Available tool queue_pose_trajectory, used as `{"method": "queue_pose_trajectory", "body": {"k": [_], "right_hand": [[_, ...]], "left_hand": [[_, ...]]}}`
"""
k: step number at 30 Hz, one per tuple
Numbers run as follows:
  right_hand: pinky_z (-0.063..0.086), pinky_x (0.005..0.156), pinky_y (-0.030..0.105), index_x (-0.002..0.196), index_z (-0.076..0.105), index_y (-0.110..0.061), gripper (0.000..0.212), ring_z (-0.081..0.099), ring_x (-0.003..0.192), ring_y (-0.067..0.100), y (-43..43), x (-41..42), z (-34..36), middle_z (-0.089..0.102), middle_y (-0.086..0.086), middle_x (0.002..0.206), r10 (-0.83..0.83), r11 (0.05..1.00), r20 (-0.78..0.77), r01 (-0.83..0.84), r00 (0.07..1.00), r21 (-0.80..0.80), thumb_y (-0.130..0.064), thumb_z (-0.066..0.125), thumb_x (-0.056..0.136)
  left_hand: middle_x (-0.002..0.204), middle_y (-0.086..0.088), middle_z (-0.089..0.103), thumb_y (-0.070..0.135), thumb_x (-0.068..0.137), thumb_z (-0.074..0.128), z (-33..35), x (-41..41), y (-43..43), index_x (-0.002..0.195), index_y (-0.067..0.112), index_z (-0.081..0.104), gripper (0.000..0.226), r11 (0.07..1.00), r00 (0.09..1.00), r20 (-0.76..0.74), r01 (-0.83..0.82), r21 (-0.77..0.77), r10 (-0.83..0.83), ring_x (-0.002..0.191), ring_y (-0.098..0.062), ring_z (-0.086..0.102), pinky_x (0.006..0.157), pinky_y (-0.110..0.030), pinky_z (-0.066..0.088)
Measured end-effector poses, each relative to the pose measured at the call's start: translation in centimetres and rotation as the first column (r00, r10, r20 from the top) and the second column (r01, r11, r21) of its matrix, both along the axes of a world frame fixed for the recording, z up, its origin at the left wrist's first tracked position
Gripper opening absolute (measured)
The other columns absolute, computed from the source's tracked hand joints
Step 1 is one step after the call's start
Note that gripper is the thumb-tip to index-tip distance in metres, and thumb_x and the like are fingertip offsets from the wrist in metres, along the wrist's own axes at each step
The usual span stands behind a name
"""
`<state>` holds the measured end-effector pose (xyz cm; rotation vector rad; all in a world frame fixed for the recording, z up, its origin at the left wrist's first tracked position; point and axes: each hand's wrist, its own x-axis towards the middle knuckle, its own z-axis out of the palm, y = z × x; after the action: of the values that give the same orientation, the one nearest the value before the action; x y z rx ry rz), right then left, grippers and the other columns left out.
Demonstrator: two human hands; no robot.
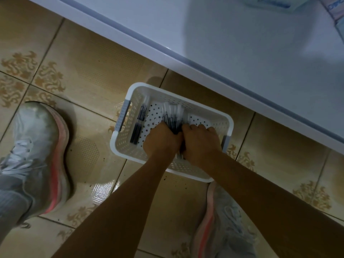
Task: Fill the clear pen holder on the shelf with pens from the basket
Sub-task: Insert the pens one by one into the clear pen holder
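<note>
**Both grips bunched on a sheaf of pens in the basket**

Nearest the camera are two pale shoes [37,157], one on either side of the bare forearms, on the tiled floor [93,71]. The arms reach down and meet inside one white perforated basket [229,123], which sits on the floor between the feet and the shelf.

The left grip [162,140] and the right grip [202,142] are pressed close together. The fingers of both are curled around one bundle of pens [173,118], whose clear barrels fan out beyond the knuckles. Blur makes the number in the bundle impossible to count; it looks like a good many.

A second lot of loose pens [138,123] lies along the basket's left wall. There are perhaps four or so, though blur makes that count uncertain as well.

In handling, the pens should be light, stiff and smooth. A sheaf of them will likely slide and splay if squeezed only at one end. Taking it around the middle with both grips, barrels kept parallel, seems the safest way to lift it. The basket looks light and rigid, with one grey handle at each short side.

Farthest off is a white shelf [242,53] edge running diagonally, with two blurred packets [270,2] at the top right. The clear pen holder is not in view.
</note>
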<state>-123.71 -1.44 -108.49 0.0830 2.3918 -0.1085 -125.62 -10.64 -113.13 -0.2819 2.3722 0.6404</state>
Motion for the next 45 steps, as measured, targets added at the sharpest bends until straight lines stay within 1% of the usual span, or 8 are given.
{"method": "queue_pose_trajectory", "body": {"k": [5,14,21,25,27,31,38,45], "right_hand": [[0.033,0.1,0.04,0.127,0.042,-0.015,0.048,0.051,0.113,0.028,0.0,-0.2,-0.4,0.057,0.009,0.121,-0.033,0.999,-0.027,0.033,0.999,0.002,-0.032,0.059,0.085],[0.033,0.098,0.038,0.124,0.046,-0.014,0.043,0.05,0.114,0.026,-0.1,-0.2,0.6,0.058,0.009,0.119,-0.031,0.998,-0.047,0.033,0.998,0.048,-0.027,0.06,0.086],[0.032,0.098,0.038,0.127,0.045,-0.013,0.045,0.05,0.114,0.027,-0.3,-0.5,1.4,0.057,0.009,0.12,-0.005,0.998,-0.021,0.006,1.0,0.069,-0.031,0.058,0.088],[0.033,0.098,0.039,0.128,0.043,-0.013,0.047,0.051,0.114,0.028,-0.3,-0.8,2.8,0.057,0.01,0.121,-0.014,0.997,-0.022,0.016,1.0,0.075,-0.033,0.057,0.089],[0.033,0.097,0.04,0.129,0.041,-0.013,0.047,0.051,0.113,0.028,-0.3,-1.0,3.9,0.057,0.01,0.12,-0.008,0.997,-0.037,0.011,0.999,0.079,-0.03,0.056,0.088],[0.035,0.094,0.039,0.127,0.041,-0.014,0.044,0.053,0.108,0.027,-0.4,-1.2,7.3,0.058,0.008,0.118,-0.006,0.999,-0.102,0.011,0.995,0.052,-0.029,0.056,0.088],[0.035,0.093,0.036,0.129,0.042,-0.019,0.042,0.054,0.108,0.023,-1.0,-0.6,16.0,0.059,0.004,0.118,0.076,0.996,-0.278,-0.062,0.957,0.06,-0.03,0.054,0.09],[0.035,0.086,0.036,0.127,0.043,-0.02,0.036,0.057,0.101,0.025,-1.8,-0.1,31.8,0.059,0.004,0.115,0.06,0.998,-0.575,-0.07,0.816,0.005,-0.034,0.047,0.094]], "left_hand": [[0.076,0.001,0.064,0.052,0.084,0.056,-0.4,-0.1,-0.6,0.088,0.02,0.061,0.032,0.996,1.0,-0.018,0.021,0.085,-0.019,0.069,-0.018,0.064,0.066,-0.034,0.055],[0.078,-0.001,0.064,0.054,0.085,0.059,1.0,-0.6,-1.8,0.091,0.017,0.061,0.038,0.976,0.993,0.004,0.113,0.184,-0.116,0.07,-0.019,0.063,0.067,-0.034,0.055],[0.081,0.001,0.061,0.038,0.089,0.06,1.6,-1.2,-2.3,0.093,0.013,0.059,0.025,0.977,0.998,0.05,0.028,0.211,-0.04,0.076,-0.018,0.061,0.066,-0.03,0.049],[0.09,-0.008,0.07,0.035,0.08,0.06,2.7,-1.3,-2.5,0.103,0.01,0.063,0.034,0.914,0.984,0.157,-0.136,0.382,0.081,0.081,-0.025,0.069,0.075,-0.044,0.058],[0.091,-0.014,0.069,0.027,0.085,0.062,4.0,-1.5,-2.7,0.107,0.005,0.06,0.03,0.878,0.974,0.202,-0.186,0.441,0.105,0.075,-0.024,0.068,0.069,-0.039,0.059],[0.072,-0.01,0.062,0.016,0.095,0.057,8.4,-1.5,-3.7,0.099,-0.002,0.059,0.018,0.763,0.963,0.244,-0.243,0.599,0.115,0.046,-0.008,0.057,0.045,-0.02,0.047],[0.065,-0.006,0.059,0.011,0.094,0.055,17.8,-0.7,-5.5,0.081,0.005,0.061,0.015,0.666,0.972,0.22,-0.22,0.713,0.085,0.046,-0.008,0.054,0.047,-0.019,0.046],[0.051,0.0,0.046,0.016,0.094,0.056,33.3,-0.8,-6.7,0.071,0.013,0.052,0.024,0.618,0.995,-0.041,-0.021,0.786,0.087,0.043,-0.012,0.043,0.042,-0.019,0.036]]}}
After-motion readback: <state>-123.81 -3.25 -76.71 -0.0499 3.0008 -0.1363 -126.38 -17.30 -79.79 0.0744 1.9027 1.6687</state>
